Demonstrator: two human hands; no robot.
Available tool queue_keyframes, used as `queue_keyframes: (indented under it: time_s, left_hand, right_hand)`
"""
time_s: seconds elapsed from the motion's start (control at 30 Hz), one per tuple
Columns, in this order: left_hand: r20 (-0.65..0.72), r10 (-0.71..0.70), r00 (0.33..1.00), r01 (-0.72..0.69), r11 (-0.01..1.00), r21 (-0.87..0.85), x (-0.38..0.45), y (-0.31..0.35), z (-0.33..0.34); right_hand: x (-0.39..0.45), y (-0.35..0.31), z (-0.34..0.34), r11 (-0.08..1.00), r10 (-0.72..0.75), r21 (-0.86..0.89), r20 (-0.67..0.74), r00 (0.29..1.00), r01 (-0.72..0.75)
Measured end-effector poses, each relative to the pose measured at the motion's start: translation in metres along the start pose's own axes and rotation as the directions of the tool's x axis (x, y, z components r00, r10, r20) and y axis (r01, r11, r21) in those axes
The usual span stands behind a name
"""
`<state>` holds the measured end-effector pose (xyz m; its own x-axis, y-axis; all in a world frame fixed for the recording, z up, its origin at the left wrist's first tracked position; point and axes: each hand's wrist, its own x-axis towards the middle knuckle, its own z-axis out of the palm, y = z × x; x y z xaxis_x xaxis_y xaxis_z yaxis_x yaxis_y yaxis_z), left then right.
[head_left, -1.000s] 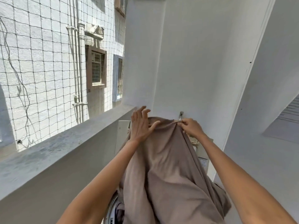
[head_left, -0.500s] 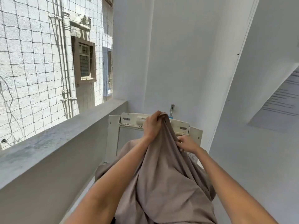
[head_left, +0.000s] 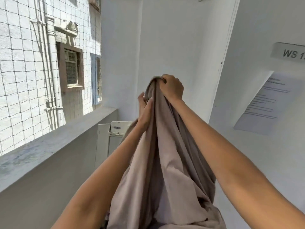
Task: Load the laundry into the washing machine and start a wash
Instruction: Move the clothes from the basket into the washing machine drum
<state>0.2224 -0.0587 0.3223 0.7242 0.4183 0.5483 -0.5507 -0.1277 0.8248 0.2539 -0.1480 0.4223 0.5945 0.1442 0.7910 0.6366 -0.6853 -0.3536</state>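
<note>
Right hand: we see our right hand (head_left: pixel 172 89) raised highest, fingers curled tight round the top bunch of the beige sheet (head_left: pixel 165 162).
Left hand: our left hand (head_left: pixel 145 111) sits just below and to the left of the right one, thumb and fingers closing on a fold at the sheet's edge.
Sheet: we hold it up between both arms; it hangs in long folds from the two grips down to the bottom edge of the view, where it spreads wide.
Washing machine: we see only its raised white lid (head_left: pixel 112 134) behind our left forearm, standing upright against the corner; the sheet hides the tub.
Ledge: a grey concrete ledge (head_left: pixel 49 146) runs along our left, touching the lid's side of the corner.
Netting: black mesh (head_left: pixel 24 63) rises above the ledge, with a neighbouring wall and a brown-framed window (head_left: pixel 71 66) beyond it.
Right wall: we see a printed notice (head_left: pixel 262 103) and a sign (head_left: pixel 290 52) beginning "WS".
</note>
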Motion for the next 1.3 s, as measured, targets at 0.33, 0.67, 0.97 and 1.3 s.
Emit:
queue_keyframes:
  time_s: [0.33,0.67,0.97,1.3]
  left_hand:
    - [-0.130,0.021,0.991,-0.005,0.993,0.120,-0.003,-0.035,-0.017]
    - [-0.338,-0.222,0.915,0.311,0.920,0.238,-0.003,-0.041,-0.043]
    - [0.012,0.121,0.993,-0.117,0.923,0.366,-0.011,-0.014,0.007]
    - [-0.331,-0.093,0.939,0.137,0.984,0.112,-0.005,-0.044,-0.045]
  right_hand:
    - [-0.071,0.078,0.019,0.935,-0.013,0.283,0.631,0.776,-0.214]
    - [-0.104,0.161,0.017,0.976,0.208,-0.185,0.665,0.717,-0.112]
    - [0.021,0.012,-0.008,0.988,0.097,0.117,0.071,0.993,-0.105]
    - [-0.021,0.042,0.029,0.984,-0.093,0.176,0.637,0.765,-0.027]
